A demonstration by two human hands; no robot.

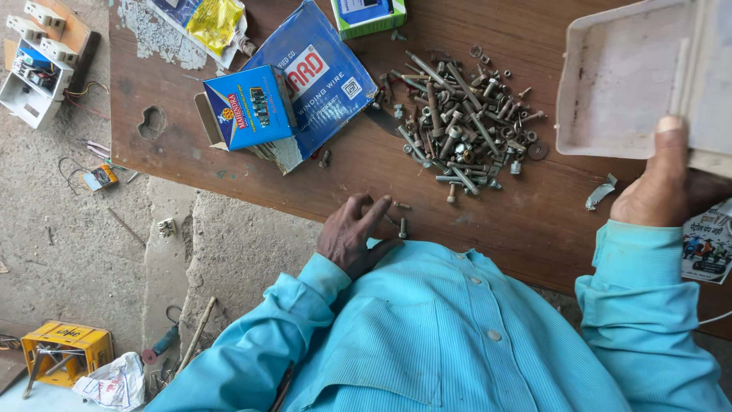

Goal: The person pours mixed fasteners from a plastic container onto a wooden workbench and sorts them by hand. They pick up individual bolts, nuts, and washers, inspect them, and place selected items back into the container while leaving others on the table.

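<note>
Beside left hand: perhaps untouched bolt.

A worn brown wooden table stands on cracked grey concrete floor.

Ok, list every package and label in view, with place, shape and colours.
Small box: table, blue, boxy, open flap.
Flat packet: under it, blue with red-white label.
Green box: top edge, green and white.
Yellow pouch: top left, crinkled.
Printed leaflet: right edge, by right hand.
</note>
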